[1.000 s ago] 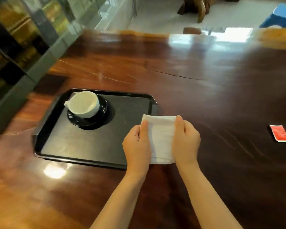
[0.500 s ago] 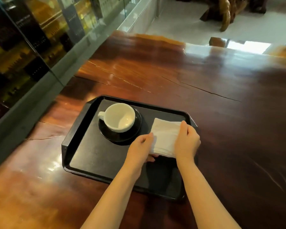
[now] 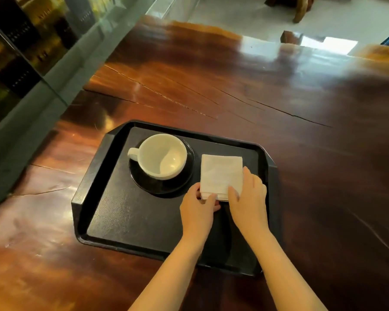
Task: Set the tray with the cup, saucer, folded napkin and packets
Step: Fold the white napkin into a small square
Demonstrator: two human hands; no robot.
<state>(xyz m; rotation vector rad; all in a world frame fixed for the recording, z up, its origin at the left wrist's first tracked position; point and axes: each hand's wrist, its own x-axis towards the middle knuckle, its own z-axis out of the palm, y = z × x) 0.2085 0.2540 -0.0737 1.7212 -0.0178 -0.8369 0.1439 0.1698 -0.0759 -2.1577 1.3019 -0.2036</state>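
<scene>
A black tray lies on the wooden table. On its far left stands a white cup, empty, on a black saucer. To the right of the saucer a folded white napkin lies flat on the tray. My left hand pinches the napkin's near left corner. My right hand rests its fingers on the near right corner. No packets are in view.
The dark polished wooden table stretches far and right, with long cracks in its surface. A glass cabinet runs along the left side. Pale floor lies beyond the table's far edge.
Both hands carried the napkin from the tray's right edge onto the tray beside the saucer and laid it flat. The view shifted left, so the red packet on the table left the frame.
</scene>
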